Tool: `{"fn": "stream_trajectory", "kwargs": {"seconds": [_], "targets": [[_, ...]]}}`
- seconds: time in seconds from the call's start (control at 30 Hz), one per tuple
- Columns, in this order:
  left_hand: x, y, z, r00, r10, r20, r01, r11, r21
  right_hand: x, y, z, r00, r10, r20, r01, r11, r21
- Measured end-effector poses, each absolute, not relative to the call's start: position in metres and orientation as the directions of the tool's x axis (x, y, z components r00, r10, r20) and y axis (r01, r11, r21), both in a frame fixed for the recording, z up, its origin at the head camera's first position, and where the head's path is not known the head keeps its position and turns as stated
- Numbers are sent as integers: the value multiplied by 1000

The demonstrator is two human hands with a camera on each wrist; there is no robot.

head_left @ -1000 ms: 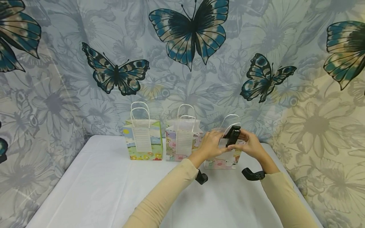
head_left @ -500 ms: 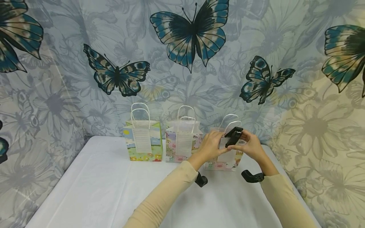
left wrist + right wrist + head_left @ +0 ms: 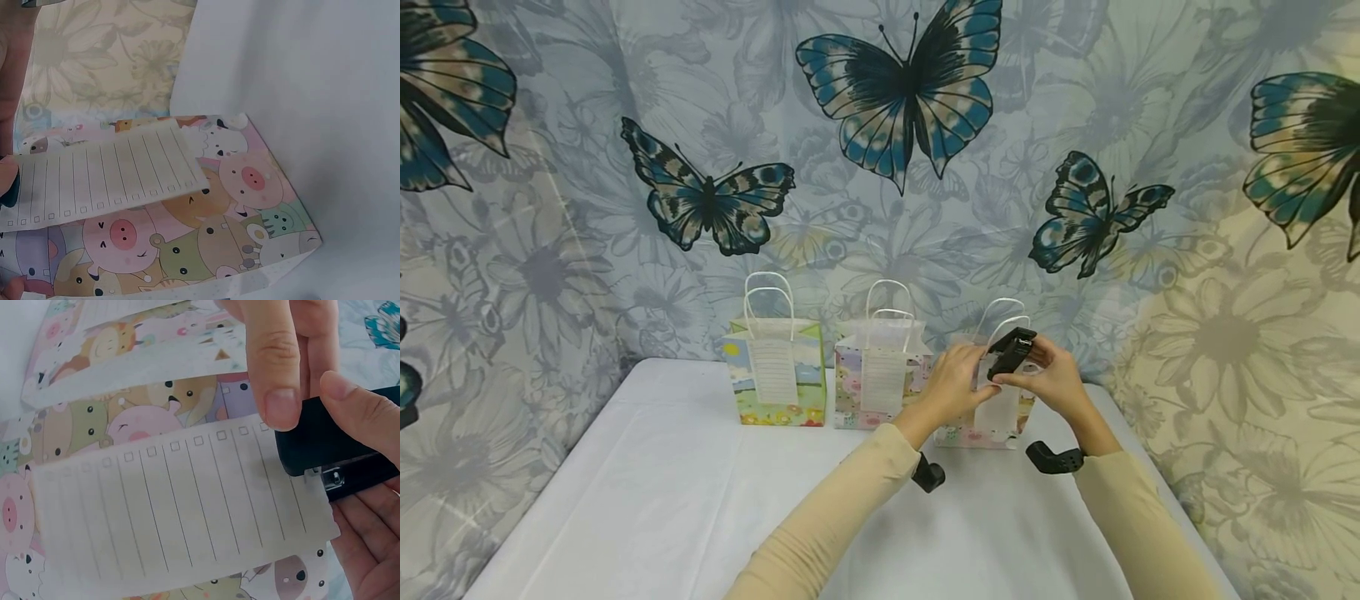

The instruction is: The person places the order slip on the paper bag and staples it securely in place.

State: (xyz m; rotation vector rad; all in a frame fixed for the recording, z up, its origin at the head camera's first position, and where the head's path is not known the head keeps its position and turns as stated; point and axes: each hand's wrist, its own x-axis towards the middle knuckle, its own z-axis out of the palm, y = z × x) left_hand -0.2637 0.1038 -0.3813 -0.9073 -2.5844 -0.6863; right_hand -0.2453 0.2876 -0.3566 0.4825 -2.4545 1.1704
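A pink paper bag with cartoon animals and white handles stands at the right of the row. Over its front lies a lined paper slip with small checkboxes. My right hand grips a black stapler; in the right wrist view its jaws straddle the top edge of the slip. My left hand pinches the bag's top with the slip, its thumb on the front right beside the stapler's nose. The left wrist view shows the slip's lower end standing off the bag's front.
Two more handled bags stand to the left, a green landscape one and a pink animal one, each with a lined slip on its front. A white cloth covers the table. A butterfly-print backdrop hangs close behind.
The stapler in my right hand has shifted slightly up and left and tilted more. My left hand keeps its place on the bag, and the view has dipped a little.
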Motion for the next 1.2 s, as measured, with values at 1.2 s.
{"fn": "stream_trajectory", "kwargs": {"seconds": [1.2], "targets": [[-228,77,-410,-682,359,637,709,537,456,-197,288,-375,-772,-53,634,-599,395,-697]]}}
